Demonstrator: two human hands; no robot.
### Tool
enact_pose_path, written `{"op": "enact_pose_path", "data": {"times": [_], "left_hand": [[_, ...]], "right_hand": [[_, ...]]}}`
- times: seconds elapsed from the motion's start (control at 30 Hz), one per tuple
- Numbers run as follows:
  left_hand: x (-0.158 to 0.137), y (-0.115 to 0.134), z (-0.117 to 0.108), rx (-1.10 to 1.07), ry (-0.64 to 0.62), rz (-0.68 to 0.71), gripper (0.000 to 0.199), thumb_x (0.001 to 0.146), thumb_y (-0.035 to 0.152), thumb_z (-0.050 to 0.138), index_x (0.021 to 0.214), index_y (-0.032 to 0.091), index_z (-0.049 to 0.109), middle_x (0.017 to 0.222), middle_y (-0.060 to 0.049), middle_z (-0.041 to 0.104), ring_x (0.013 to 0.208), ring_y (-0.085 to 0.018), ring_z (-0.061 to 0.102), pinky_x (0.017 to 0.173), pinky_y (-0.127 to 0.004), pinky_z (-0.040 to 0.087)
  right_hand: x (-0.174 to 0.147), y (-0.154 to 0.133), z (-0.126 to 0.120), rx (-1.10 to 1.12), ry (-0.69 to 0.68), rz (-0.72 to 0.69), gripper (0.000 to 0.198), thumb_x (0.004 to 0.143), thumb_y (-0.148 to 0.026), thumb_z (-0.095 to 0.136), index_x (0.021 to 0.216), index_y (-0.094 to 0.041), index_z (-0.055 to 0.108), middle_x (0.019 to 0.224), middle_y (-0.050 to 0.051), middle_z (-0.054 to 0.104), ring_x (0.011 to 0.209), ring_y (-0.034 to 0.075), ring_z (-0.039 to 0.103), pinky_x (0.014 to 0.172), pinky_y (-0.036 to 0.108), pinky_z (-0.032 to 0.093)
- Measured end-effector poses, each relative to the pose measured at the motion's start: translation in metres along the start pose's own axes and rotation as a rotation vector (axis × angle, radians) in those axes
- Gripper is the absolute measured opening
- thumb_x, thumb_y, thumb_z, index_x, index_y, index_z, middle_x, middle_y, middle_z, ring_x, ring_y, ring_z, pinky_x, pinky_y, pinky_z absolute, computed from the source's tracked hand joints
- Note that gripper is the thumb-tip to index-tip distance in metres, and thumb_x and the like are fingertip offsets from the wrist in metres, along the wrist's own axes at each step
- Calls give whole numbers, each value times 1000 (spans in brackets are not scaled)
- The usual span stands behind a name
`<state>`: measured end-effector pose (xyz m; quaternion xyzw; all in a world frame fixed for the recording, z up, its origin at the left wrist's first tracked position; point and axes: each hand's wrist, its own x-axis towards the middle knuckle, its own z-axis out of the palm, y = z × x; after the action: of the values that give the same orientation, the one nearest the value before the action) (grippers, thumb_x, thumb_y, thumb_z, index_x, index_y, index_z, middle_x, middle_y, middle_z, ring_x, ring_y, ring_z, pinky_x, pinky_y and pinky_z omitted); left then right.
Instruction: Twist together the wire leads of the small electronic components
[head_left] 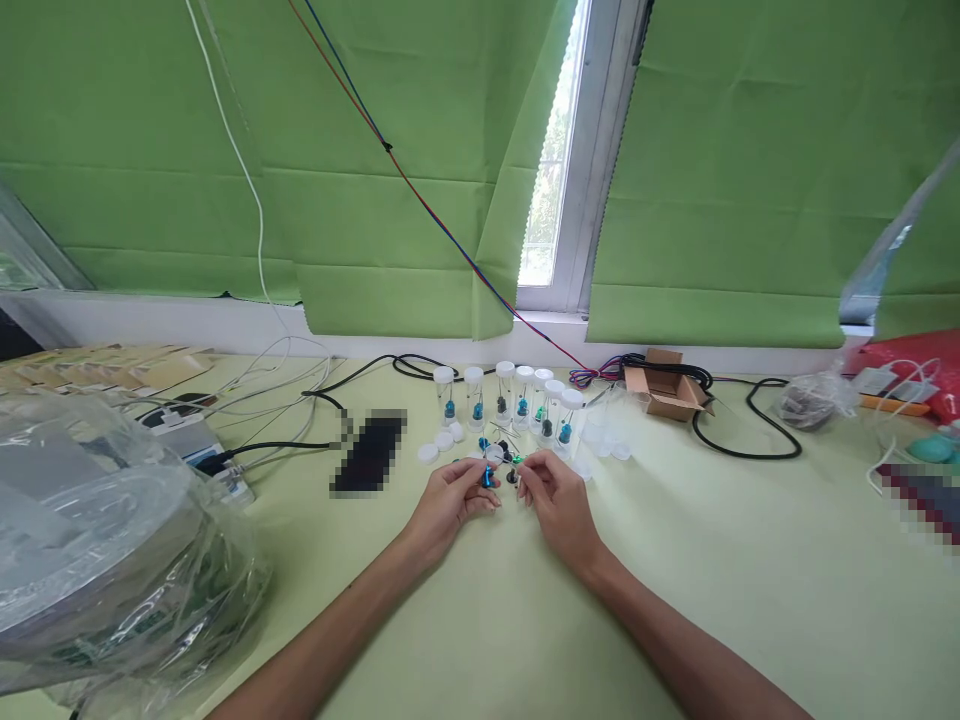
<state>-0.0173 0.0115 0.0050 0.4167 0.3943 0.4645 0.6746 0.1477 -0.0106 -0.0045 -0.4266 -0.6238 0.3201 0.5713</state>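
Note:
My left hand [457,492] pinches a small shiny blue part [487,477] between thumb and fingers, just above the table. Facing it, my right hand [553,490] is closed at the fingertips; what sits in them, if anything, is too small to name. Between and behind both hands lies a loose cluster of small black, green and blue parts [504,450], some with thin metal stems. Behind that stand several clear vials with white caps [505,390], each with a small coloured part inside. Loose white caps [444,440] lie left of the cluster.
An open cardboard box [664,390] and black cable [757,450] are at the back right. A blurred dark rectangle [369,452] and a power strip [202,450] lie to the left. A large plastic-wrapped bundle [120,540] fills the left front. More clear lids [607,443] sit right of the vials.

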Motion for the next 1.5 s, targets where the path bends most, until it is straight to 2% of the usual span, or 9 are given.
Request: {"op": "enact_pose_path", "data": {"times": [0.17, 0.43, 0.83, 1.5], "left_hand": [[0, 0, 1, 18, -1, -6, 21, 78, 32, 71, 87, 12, 68, 76, -6, 68, 56, -11, 64, 56, -20, 54], [-2, -1, 4, 69, 0, 5, 26, 74, 36, 74, 84, 12, 67, 73, -4, 66, 54, -12, 64, 53, -21, 52], [-4, -2, 4, 116, -37, 8, 30, 75, 41, 72, 85, 13, 66, 75, -5, 66, 56, -13, 65, 53, -23, 51], [-2, -3, 4, 119, -9, 10, 29, 75, 38, 72, 86, 11, 66, 73, -4, 65, 54, -13, 66, 51, -21, 52]], "right_hand": [[-1, 4, -2, -224, 19, -111, 18, 96, -26, 44, 82, -19, 54, 69, -1, 54, 60, 13, 52, 60, 25, 43], [2, 5, -5, -373, 4, -242, 17, 96, -19, 41, 85, -18, 53, 78, 2, 56, 71, 15, 54, 65, 25, 42], [1, 3, -6, -431, -4, -270, 17, 96, -17, 41, 85, -19, 53, 78, 3, 57, 71, 15, 54, 63, 25, 42], [2, 2, -6, -465, -49, -291, 16, 96, -14, 40, 84, -19, 51, 79, 3, 56, 72, 16, 54, 66, 27, 42]]}}
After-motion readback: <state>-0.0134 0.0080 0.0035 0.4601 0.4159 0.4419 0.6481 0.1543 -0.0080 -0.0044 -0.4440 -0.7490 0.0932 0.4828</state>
